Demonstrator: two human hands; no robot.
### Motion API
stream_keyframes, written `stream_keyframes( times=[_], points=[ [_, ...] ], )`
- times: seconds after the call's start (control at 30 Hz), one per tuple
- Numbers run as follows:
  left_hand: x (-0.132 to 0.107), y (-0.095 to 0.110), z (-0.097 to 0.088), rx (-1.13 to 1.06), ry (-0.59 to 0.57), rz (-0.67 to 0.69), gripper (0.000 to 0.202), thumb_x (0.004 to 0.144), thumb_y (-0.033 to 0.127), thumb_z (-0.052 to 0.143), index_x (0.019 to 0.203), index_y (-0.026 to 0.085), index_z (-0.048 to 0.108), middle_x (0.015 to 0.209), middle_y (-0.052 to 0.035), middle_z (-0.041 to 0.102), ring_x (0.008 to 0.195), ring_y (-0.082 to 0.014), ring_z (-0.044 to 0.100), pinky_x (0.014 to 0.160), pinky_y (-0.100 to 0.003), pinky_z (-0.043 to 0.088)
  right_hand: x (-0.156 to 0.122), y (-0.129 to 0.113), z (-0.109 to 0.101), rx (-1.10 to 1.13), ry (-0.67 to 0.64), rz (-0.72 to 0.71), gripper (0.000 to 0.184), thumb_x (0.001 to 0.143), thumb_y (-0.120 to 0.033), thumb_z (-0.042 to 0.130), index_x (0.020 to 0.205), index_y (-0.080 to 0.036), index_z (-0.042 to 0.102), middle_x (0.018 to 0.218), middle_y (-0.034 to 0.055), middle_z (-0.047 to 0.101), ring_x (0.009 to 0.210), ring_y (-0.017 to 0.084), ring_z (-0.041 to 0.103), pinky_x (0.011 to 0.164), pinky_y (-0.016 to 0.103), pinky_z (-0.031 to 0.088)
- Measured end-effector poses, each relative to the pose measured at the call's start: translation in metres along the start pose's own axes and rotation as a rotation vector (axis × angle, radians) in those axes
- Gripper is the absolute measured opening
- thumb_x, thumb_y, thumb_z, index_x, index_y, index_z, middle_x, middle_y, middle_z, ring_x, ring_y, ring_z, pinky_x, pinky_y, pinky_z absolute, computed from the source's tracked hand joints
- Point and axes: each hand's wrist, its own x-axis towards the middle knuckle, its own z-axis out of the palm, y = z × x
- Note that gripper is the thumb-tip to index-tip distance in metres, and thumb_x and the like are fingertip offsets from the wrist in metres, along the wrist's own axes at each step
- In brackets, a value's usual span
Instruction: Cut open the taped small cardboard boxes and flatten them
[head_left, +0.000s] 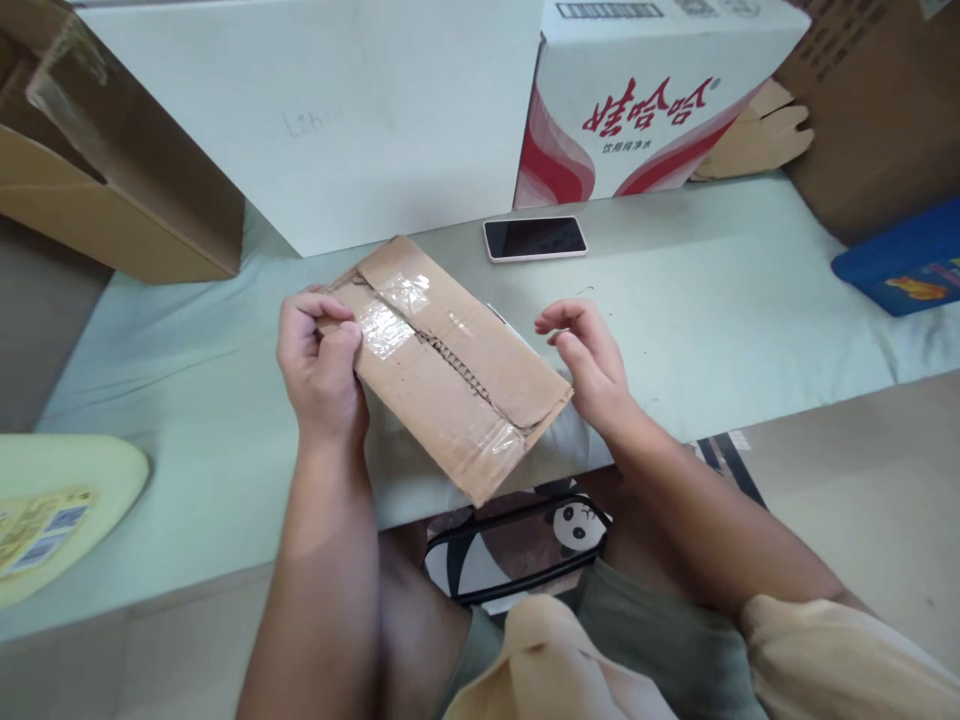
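Note:
A flat brown cardboard box (457, 380) is held tilted above the light green cloth. Clear tape runs across both ends, and a torn slit with ridged edges shows along its middle seam. My left hand (321, 350) grips its left corner, thumb on top and fingers curled beneath. To the right of the box is my right hand (585, 355), its fingers bent and the thumb apart from them, with nothing between. That hand is close to the box's right corner; whether it touches there I cannot tell.
A phone (535, 238) lies on the green cloth (697, 300) beyond the box. Behind it stand a white carton (405, 110) and a red-and-white carton (637, 120). An open cardboard box (142, 200) is at left, a yellow-green bottle (67, 500) nearer, a blue package (907, 260) at right.

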Motion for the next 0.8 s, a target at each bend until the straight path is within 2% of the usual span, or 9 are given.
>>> stream_keyframes(
  times=[0.07, 0.17, 0.33, 0.4, 0.47, 0.57, 0.63, 0.7, 0.8],
  points=[
    [-0.001, 0.002, 0.001, -0.051, 0.022, -0.007, 0.021, 0.060, 0.023, 0.065, 0.076, 0.022, 0.050, 0.079, -0.0002, 0.046, 0.073, -0.0166, 0.038, 0.075, -0.035, 0.030, 0.004, 0.007, -0.003, -0.279, 0.008, 0.083, 0.035, 0.092, -0.043, 0.057, 0.117, -0.020, 0.062, 0.115, 0.0136, 0.065, 0.111, 0.030, 0.064, 0.100, 0.049, 0.052],
    [0.000, 0.004, 0.004, -0.071, 0.047, -0.042, 0.021, 0.058, 0.023, 0.063, 0.074, 0.022, 0.051, 0.078, 0.0000, 0.047, 0.073, -0.0164, 0.038, 0.074, -0.034, 0.027, 0.009, 0.018, -0.003, -0.607, -0.105, 0.172, 0.055, 0.086, -0.039, 0.061, 0.135, -0.015, 0.062, 0.128, 0.0207, 0.063, 0.117, 0.036, 0.061, 0.103, 0.055, 0.051],
    [0.001, 0.005, 0.007, -0.063, 0.073, -0.037, 0.024, 0.055, 0.027, 0.062, 0.074, 0.022, 0.048, 0.078, -0.0003, 0.045, 0.074, -0.0173, 0.039, 0.074, -0.035, 0.029, 0.017, 0.022, 0.003, -0.801, -0.267, 0.218, 0.057, 0.092, -0.029, 0.053, 0.145, -0.010, 0.058, 0.114, 0.0203, 0.072, 0.109, 0.036, 0.065, 0.096, 0.051, 0.053],
    [0.001, 0.004, 0.007, -0.051, 0.069, -0.033, 0.025, 0.056, 0.028, 0.063, 0.075, 0.023, 0.047, 0.079, -0.0001, 0.043, 0.075, -0.0175, 0.039, 0.075, -0.036, 0.029, 0.021, 0.018, 0.004, -0.817, -0.268, 0.257, 0.048, 0.092, -0.026, 0.052, 0.136, -0.012, 0.064, 0.112, 0.0190, 0.074, 0.103, 0.033, 0.066, 0.089, 0.045, 0.054],
    [0.001, 0.004, 0.006, -0.050, 0.065, -0.036, 0.026, 0.057, 0.028, 0.064, 0.075, 0.023, 0.046, 0.079, 0.0001, 0.043, 0.075, -0.0174, 0.039, 0.075, -0.036, 0.029, 0.024, 0.015, 0.003, -0.839, -0.258, 0.298, 0.033, 0.093, -0.026, 0.050, 0.117, -0.016, 0.071, 0.109, 0.0178, 0.074, 0.095, 0.030, 0.067, 0.082, 0.041, 0.052],
    [0.000, 0.004, 0.005, -0.065, 0.060, -0.045, 0.026, 0.057, 0.028, 0.064, 0.075, 0.022, 0.047, 0.079, 0.0002, 0.043, 0.074, -0.0173, 0.039, 0.075, -0.036, 0.029, 0.027, 0.016, 0.000, -0.800, -0.206, 0.345, 0.025, 0.096, -0.029, 0.046, 0.094, -0.019, 0.069, 0.097, 0.0153, 0.074, 0.085, 0.028, 0.066, 0.076, 0.038, 0.049],
    [0.000, 0.004, 0.006, -0.070, 0.067, -0.050, 0.025, 0.056, 0.028, 0.063, 0.075, 0.022, 0.048, 0.078, 0.0003, 0.043, 0.074, -0.0171, 0.039, 0.074, -0.036, 0.029, 0.029, 0.015, -0.004, -0.692, -0.127, 0.360, 0.022, 0.097, -0.031, 0.045, 0.098, -0.021, 0.065, 0.085, 0.0104, 0.072, 0.078, 0.027, 0.063, 0.074, 0.038, 0.049],
    [0.000, 0.005, 0.008, -0.075, 0.082, -0.061, 0.025, 0.055, 0.027, 0.062, 0.075, 0.022, 0.048, 0.078, 0.0004, 0.044, 0.074, -0.0166, 0.039, 0.074, -0.035, 0.028, 0.031, 0.007, -0.009, -0.517, -0.015, 0.315, 0.025, 0.098, -0.029, 0.047, 0.117, -0.022, 0.061, 0.078, 0.0037, 0.068, 0.070, 0.023, 0.060, 0.073, 0.038, 0.050],
    [-0.001, 0.007, 0.011, -0.061, 0.094, -0.056, 0.025, 0.057, 0.028, 0.062, 0.076, 0.022, 0.048, 0.078, 0.0006, 0.044, 0.074, -0.0166, 0.040, 0.073, -0.035, 0.029, 0.031, -0.030, -0.015, -0.225, 0.115, 0.090, 0.031, 0.103, -0.029, 0.046, 0.134, -0.027, 0.052, 0.083, -0.0009, 0.066, 0.064, 0.017, 0.058, 0.072, 0.036, 0.055]
  ],
)
